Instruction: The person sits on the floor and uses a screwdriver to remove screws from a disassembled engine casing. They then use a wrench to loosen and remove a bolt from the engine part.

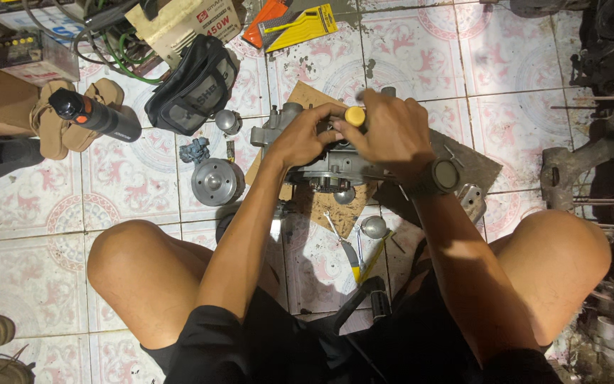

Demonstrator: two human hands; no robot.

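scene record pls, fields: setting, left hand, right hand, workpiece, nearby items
setting: person squatting on a patterned tile floor
left hand: left hand rests on the metal engine casing
right hand: right hand grips a yellow-handled tool, held over the casing; watch on that wrist
workpiece: casing lies on a piece of cardboard
nearby items: round metal part, black bag, black bottle on sandals, spanner

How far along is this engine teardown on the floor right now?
Done: a round finned part, a small blue-grey piece and a domed metal cap already lie loose on the tiles. In hand: the right hand grips a yellow-handled tool over the grey engine casing, steadied by the left hand. Left: the casing remains assembled.
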